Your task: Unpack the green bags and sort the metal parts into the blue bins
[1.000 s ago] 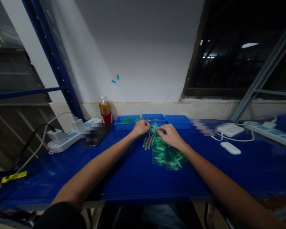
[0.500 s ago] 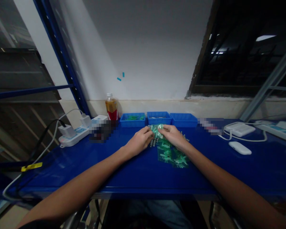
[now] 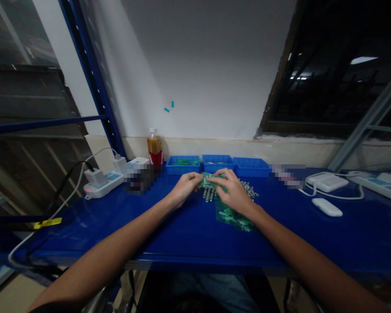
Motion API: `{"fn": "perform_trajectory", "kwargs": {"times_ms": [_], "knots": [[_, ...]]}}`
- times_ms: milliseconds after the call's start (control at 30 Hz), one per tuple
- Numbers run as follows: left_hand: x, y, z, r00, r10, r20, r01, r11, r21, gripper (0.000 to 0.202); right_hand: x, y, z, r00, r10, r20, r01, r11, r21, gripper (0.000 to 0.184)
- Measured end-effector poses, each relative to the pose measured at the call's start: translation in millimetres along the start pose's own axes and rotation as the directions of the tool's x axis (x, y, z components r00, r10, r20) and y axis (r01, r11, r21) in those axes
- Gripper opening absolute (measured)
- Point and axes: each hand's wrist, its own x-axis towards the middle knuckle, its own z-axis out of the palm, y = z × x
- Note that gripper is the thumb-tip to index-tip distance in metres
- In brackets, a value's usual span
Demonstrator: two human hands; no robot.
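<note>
A small green-tinted clear plastic bag (image 3: 204, 179) is pinched at its left edge by my left hand (image 3: 184, 188), thumb against fingers. My right hand (image 3: 233, 191) reaches over the same bag, its fingers stretched and apart, the index fingertip touching the bag. Several short metal pins or screws (image 3: 209, 194) lie in a row just under the bag. More small metal pieces (image 3: 248, 189) are heaped behind my right hand, partly hidden by it. Below my right wrist lies a pile of green plastic bags (image 3: 234, 218) with pale pieces inside.
Along the wall stand a blue tray (image 3: 174, 171) with green items, a blue tray (image 3: 219, 167) with small parts, and another blue tray (image 3: 251, 167). A bottle (image 3: 154, 150) and a power strip (image 3: 106, 184) are at left. A white case (image 3: 326, 207) lies at right.
The bag has turned flatter and moved slightly left. My right fingers have gone from gripping it to stretching over it. More of the metal pieces and pins now show.
</note>
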Motion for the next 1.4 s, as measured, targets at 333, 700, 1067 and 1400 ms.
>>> {"fn": "perform_trajectory", "kwargs": {"times_ms": [333, 700, 1067, 1400], "knots": [[-17.8, 16.2, -1.5, 0.907, 0.410, 0.094, -0.419, 0.863, 0.281, 0.015, 7.3, 3.9, 2.1, 0.886, 0.429, 0.174, -0.462, 0.784, 0.414, 0.042], [-22.2, 17.5, 5.4, 0.882, 0.424, 0.205, -0.470, 0.815, 0.338, 0.017, 6.2, 2.5, 6.4, 0.867, 0.467, 0.174, -0.485, 0.711, 0.509, 0.033], [-6.4, 8.5, 1.8, 0.999, -0.034, 0.034, 0.030, 0.994, 0.106, 0.074, -0.3, -1.7, 2.9, 0.987, 0.162, 0.014, -0.160, 0.955, 0.248, 0.027], [28.3, 15.3, -38.3, 0.990, 0.096, -0.103, -0.047, 0.914, 0.403, 0.031, 0.7, 1.6, -2.4, 0.992, 0.058, -0.114, -0.070, 0.992, -0.106, 0.026]]}}
